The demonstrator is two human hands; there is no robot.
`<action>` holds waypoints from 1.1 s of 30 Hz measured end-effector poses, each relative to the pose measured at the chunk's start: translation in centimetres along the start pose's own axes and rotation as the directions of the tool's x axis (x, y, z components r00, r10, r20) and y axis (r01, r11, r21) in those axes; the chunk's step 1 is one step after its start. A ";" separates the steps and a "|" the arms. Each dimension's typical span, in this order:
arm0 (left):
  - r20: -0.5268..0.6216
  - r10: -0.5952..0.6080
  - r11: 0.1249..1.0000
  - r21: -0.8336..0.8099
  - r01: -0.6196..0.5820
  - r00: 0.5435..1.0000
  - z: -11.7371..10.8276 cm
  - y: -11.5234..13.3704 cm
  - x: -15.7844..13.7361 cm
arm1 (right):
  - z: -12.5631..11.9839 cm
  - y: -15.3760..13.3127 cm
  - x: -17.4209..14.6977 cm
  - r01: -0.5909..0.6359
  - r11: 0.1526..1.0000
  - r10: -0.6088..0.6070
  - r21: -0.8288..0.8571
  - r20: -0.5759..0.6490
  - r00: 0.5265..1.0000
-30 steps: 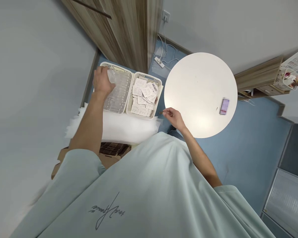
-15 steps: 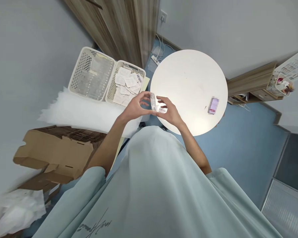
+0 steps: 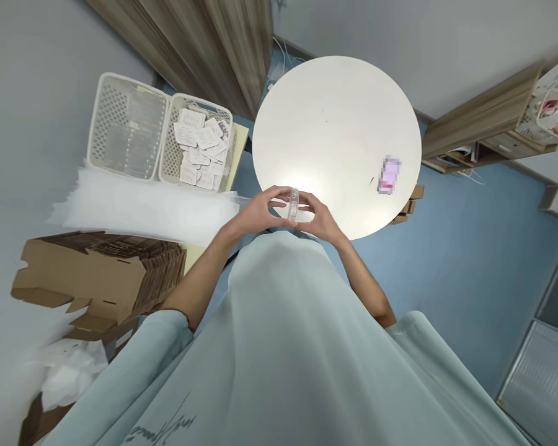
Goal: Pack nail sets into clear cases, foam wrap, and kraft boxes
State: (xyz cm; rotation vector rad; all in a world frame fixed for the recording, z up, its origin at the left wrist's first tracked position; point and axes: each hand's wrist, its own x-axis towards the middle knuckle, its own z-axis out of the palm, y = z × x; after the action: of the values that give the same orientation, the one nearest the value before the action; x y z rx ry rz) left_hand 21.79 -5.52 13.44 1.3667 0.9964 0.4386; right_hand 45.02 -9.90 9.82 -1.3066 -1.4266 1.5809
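A small clear plastic box (image 3: 294, 204) stands on edge between my two hands, above the near rim of a round white table (image 3: 344, 124). My left hand (image 3: 259, 212) grips it from the left, thumb low and fingers along the top. From the other side my right hand (image 3: 322, 220) closes on the same box, its thumb meeting the left thumb at the bottom. Whatever lies inside the box is too small to make out. To the left, a white basket (image 3: 165, 162) holds many printed white cards (image 3: 199, 145).
Another white basket (image 3: 95, 133) contains stacked clear plastic boxes (image 3: 137, 139). White foam sheets (image 3: 144, 210) lie before the baskets, with folded brown cardboard (image 3: 84, 272) nearer me. On the table's right is a blurred purple item (image 3: 389, 175). A wooden shelf (image 3: 478, 114) stands far right.
My right hand has come against the clear box, and the printed white piece seen beside it before no longer shows. The view has shifted, so the baskets appear further left.
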 end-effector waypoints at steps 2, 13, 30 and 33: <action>0.009 0.001 1.000 0.006 -0.001 1.000 0.9 -0.2 0.3 | -0.6 0.3 -0.6 0.005 1.000 -0.005 0.014 -0.012 1.000; 0.024 -0.007 0.998 -0.054 0.008 1.000 3.9 -1.7 1.0 | -2.9 0.8 -2.7 -0.013 0.999 0.011 0.043 0.052 0.999; 0.015 -0.046 0.993 -0.107 0.047 0.999 3.5 -2.8 -1.0 | -1.6 0.7 -2.6 -0.044 0.999 0.046 -0.017 0.135 0.990; 0.021 -0.051 0.992 -0.113 0.053 0.998 3.3 -3.1 -1.2 | -1.2 1.0 -2.4 -0.040 0.999 0.039 0.001 0.171 0.985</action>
State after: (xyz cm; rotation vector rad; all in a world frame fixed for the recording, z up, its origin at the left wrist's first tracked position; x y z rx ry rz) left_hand 22.87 -9.08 10.63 1.2377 0.9756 0.4367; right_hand 47.03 -11.94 9.60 -1.2281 -1.5068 1.7572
